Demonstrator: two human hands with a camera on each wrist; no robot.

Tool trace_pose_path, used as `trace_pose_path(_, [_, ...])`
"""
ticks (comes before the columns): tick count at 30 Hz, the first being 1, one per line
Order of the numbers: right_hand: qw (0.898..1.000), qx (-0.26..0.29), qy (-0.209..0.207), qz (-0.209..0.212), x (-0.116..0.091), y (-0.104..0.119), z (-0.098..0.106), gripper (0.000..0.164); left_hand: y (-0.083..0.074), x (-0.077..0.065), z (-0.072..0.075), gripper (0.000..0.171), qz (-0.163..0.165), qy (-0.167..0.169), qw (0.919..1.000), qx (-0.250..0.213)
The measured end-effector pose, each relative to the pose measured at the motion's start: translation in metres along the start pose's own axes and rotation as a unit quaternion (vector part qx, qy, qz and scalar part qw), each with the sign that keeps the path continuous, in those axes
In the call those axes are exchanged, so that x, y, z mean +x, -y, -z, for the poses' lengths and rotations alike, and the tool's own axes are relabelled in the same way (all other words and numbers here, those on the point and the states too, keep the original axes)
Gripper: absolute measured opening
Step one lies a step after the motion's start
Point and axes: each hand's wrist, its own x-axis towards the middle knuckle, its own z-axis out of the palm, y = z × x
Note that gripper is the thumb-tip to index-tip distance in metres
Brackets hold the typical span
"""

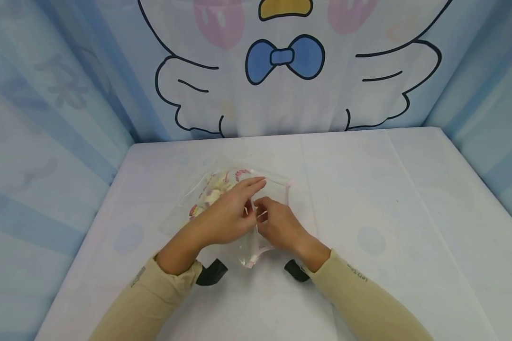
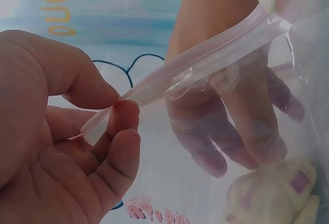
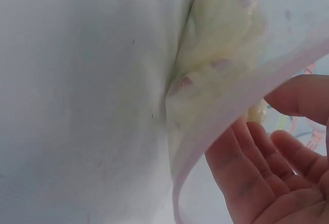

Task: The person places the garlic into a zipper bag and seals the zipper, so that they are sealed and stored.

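Note:
A clear zip bag with pink printing and a pale pink zip edge lies on the table. Inside it are soft-looking cream lumps with purple patches, whose kind I cannot tell. My left hand pinches one end of the zip edge between thumb and fingertips. At the bag's mouth, the loosely bent fingers of my right hand reach past the zip edge; in the left wrist view they show through the clear film. The right thumb is close to that edge.
A white table cover lies under everything. Black wrist straps show at both sleeves. Behind the table hangs a printed curtain with a blue bow, and blue curtains flank the sides.

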Motion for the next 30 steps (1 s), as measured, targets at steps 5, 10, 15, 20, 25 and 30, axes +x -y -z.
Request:
trace_pose_path(5, [1.000, 0.022, 0.018, -0.007, -0.0008, 0.0016, 0.0008, 0.040, -0.0005, 0.0000, 0.0004, 0.063, 0.007, 0.005, 1.0000, 0.003])
trace_pose_path(10, [0.998, 0.050, 0.033, -0.011, -0.0003, 0.0007, 0.0003, 0.040, -0.0012, -0.0001, 0.0004, 0.063, 0.012, 0.009, 0.9999, 0.003])
trace_pose_path(15, [0.996, 0.071, 0.050, -0.020, 0.0009, 0.0014, -0.0013, 0.043, -0.0009, -0.0006, -0.0005, 0.063, 0.018, 0.010, 0.9998, 0.001])
trace_pose_path(20, [0.997, 0.056, 0.056, -0.018, 0.0038, 0.0021, -0.0020, 0.047, -0.0010, -0.0009, -0.0006, 0.063, 0.013, 0.007, 0.9999, -0.001])
trace_pose_path(25, [0.997, 0.053, 0.053, -0.005, 0.0061, 0.0019, -0.0024, 0.047, -0.0002, -0.0004, -0.0014, 0.062, 0.006, 0.004, 1.0000, -0.005])
trace_pose_path(30, [0.996, 0.068, 0.060, -0.007, 0.0060, 0.0011, -0.0021, 0.047, -0.0006, -0.0011, -0.0001, 0.062, 0.007, 0.005, 0.9999, -0.007])
